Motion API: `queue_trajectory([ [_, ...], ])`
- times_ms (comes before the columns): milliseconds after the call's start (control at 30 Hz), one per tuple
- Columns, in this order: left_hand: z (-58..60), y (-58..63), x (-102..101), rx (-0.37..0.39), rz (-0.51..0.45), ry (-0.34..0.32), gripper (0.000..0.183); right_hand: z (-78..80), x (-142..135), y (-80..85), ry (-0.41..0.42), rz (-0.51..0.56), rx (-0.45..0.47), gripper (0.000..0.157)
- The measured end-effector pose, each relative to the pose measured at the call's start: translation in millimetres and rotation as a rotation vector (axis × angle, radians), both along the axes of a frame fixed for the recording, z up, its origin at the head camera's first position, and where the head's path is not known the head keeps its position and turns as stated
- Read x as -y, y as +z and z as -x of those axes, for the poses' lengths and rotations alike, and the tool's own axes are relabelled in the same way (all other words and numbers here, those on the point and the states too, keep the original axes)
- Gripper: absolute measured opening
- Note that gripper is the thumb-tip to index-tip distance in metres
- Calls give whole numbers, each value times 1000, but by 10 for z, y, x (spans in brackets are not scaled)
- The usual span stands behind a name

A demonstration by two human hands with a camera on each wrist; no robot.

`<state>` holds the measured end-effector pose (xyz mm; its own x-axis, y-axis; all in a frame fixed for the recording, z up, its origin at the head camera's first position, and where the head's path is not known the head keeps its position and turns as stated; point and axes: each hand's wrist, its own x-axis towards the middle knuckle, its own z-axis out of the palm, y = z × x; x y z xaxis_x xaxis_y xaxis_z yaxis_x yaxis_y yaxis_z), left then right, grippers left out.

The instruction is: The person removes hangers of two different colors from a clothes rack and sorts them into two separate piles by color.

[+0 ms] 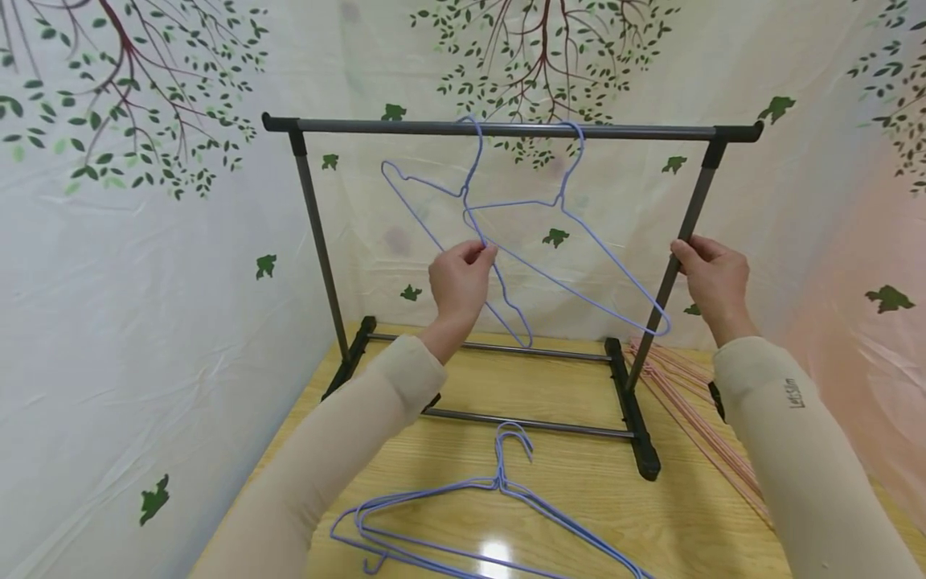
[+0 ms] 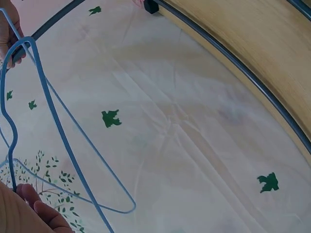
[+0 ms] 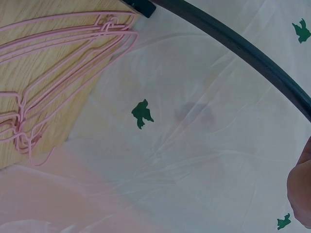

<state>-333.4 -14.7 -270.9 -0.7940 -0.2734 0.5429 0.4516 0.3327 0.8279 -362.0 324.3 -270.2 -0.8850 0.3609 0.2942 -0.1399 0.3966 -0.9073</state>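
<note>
My left hand (image 1: 460,280) pinches the right shoulder of a blue wire hanger (image 1: 478,153), whose hook is over the top bar of a dark clothes rack (image 1: 376,127). Just to its right a second blue hanger (image 1: 580,149) hangs from the same bar, tilted down to the right. With thumb and fingers my right hand (image 1: 716,277) grips the rack's right post (image 1: 698,197). In the left wrist view the fingers (image 2: 48,216) are partly cut off beside the pinched hanger wire. Only an edge of the right hand (image 3: 299,194) shows in the right wrist view.
Several blue hangers (image 1: 499,484) lie stacked on the wooden table (image 1: 412,450) before the rack. Right of the rack's foot lies a bundle of pink hangers (image 3: 29,111). A patterned cloth (image 1: 347,257) hangs behind and at the sides.
</note>
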Motion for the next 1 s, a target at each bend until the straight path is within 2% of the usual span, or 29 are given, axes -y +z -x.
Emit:
queue_trajectory([
  [300, -114, -172, 392, 1, 49, 6, 20, -4, -10, -10, 9, 2, -8, 60],
  [500, -193, -260, 675, 33, 102, 15, 23, -4, -6, 3, 8, 3, -16, 61],
  [800, -217, -419, 1054, 55, 233, 48, 22, 4, -5, 1, 8, 16, -17, 61],
  [1000, -200, -517, 1258, 10, 328, 109, 20, 4, -3, 3, 3, 6, -15, 59],
])
